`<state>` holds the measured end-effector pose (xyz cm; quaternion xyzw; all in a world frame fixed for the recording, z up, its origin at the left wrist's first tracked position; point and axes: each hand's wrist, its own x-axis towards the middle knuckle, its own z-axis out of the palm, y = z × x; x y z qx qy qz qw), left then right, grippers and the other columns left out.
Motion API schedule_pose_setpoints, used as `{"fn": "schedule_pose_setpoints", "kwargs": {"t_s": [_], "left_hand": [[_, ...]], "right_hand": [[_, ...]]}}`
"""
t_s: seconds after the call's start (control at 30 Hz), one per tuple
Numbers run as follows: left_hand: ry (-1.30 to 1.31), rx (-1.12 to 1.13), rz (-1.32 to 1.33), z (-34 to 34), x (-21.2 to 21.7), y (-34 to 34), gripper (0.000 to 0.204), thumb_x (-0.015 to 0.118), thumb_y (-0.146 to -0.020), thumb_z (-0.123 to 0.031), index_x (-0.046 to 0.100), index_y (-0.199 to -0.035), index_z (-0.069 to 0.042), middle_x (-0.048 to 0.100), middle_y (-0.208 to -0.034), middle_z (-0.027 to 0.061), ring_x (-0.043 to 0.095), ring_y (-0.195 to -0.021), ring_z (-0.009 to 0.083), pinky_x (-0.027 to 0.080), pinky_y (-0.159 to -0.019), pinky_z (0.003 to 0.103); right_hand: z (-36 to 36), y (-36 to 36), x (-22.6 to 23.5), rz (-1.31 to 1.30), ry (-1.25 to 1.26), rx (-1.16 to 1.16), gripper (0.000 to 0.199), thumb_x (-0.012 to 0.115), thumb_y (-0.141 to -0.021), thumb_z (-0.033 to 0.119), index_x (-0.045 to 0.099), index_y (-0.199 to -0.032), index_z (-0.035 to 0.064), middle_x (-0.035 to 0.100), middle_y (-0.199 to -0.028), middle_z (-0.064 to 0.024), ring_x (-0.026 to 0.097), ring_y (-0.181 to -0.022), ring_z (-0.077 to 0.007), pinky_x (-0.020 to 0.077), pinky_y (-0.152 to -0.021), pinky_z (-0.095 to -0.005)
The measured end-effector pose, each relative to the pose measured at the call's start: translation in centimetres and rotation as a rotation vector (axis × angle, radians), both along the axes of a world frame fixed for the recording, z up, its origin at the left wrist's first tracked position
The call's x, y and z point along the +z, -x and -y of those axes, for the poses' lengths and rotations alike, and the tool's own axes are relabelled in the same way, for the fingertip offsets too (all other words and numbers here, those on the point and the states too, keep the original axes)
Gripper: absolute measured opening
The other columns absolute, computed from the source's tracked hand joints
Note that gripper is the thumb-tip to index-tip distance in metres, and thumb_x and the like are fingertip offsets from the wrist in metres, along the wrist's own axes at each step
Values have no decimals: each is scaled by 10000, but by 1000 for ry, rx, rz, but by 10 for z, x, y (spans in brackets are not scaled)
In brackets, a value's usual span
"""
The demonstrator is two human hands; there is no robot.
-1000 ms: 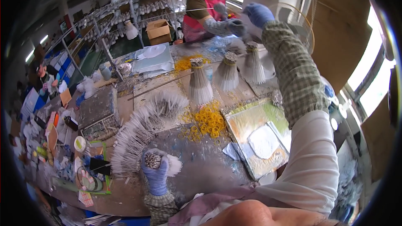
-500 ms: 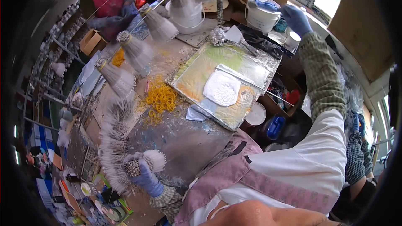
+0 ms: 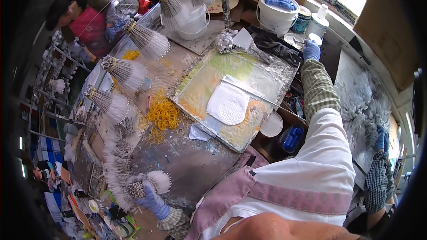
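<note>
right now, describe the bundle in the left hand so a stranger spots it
On the stained worktable, look to the near side, lower left. There the blue-gloved left hand grips the bundle, white end flared; it is one clump, whereas the pale sticks beside it spread in an arc.

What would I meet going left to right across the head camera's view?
Left hand holding a bristly bundle, bumpy white patch, round white tub, blue container, right hand, another person's gloved hand.
</note>
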<state>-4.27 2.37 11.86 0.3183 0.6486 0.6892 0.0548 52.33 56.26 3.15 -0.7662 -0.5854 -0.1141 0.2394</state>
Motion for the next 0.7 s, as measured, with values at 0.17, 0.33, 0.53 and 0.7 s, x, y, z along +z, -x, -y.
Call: {"fn": "schedule_pose_setpoints", "kwargs": {"t_s": [0.17, 0.33, 0.53, 0.7], "left_hand": [[-28, 40, -12, 4, -1, 2, 377, 661, -877, -82, 504, -1200, 32, 614, -1032, 117, 602, -950, 216, 521, -873, 364], [164, 218, -60, 14, -13, 8, 257, 694, -851, -53, 583, -1076, 4, 640, -973, 73, 623, -890, 181, 523, -843, 325], [-120, -53, 101, 13, -8, 1, 332, 736, -830, -67, 571, -1111, -7, 629, -964, 56, 623, -920, 175, 516, -891, 347], [-104, -4, 86, 29, 5, -7, 322, 723, -824, -40, 557, -1099, -13, 648, -959, 68, 629, -913, 170, 529, -873, 337]], "right_hand": [[-12, -4, -35, -21, 113, 171, 339, 577, -897, 127, 662, -1224, 153, 639, -1278, -118, 576, -1229, -295, 456, -1041, -370], [24, 69, 19, 41, -260, 455, 325, 665, -867, 204, 658, -1179, 114, 669, -1155, -151, 640, -1043, -311, 505, -909, -439], [161, 280, 69, -508, 418, 1405, 236, 715, -838, 40, 704, -1074, 46, 694, -870, -86, 642, -829, -176, 526, -780, -323], [261, 439, 35, 133, 469, 1537, 179, 582, -840, 126, 697, -973, 92, 712, -906, -135, 687, -890, -348, 538, -795, -426]]}}
